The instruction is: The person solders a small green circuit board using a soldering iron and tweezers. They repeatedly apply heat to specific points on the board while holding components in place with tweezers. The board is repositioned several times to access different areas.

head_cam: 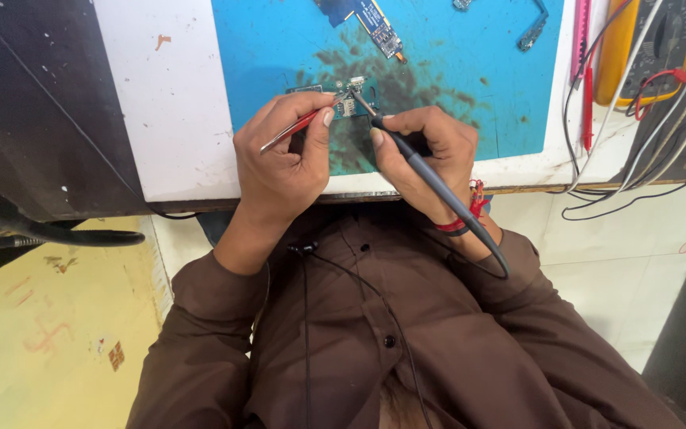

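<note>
Circuit board (348,97), small and greenish, lying on the blue mat (279,48) just beyond both sets of fingertips, between the two hands. Left hand (283,163) curled shut around red-handled tweezers (291,131), thumb and forefinger pinching them, metal tips reaching toward the near left edge of the board; whether tips touch the board, cannot tell. Right hand (426,155) closed in a pen grip around a dark soldering iron (430,179), metal tip slanting up and left onto the board, handle running back down across the wrist. Red thread band (458,222) wrapped round the right wrist, just under the iron's handle.

Beyond the hands on the same mat: a second, longer blue board (371,20) with a gold end, well apart from the small one; dark smudges on the mat all around the small board. Farther right of the right hand: a yellow meter (637,40) at the bench's far corner, with red, white and black leads (597,127) trailing down over the bench edge. White bench top (176,119) left of the left hand, bare apart from small marks. Below the hands: brown shirt sleeves (224,318) and a thin black earphone cord (307,318) hanging down the chest. Far left of the left hand: a black flexible arm (81,237) over a yellowish floor.
</note>
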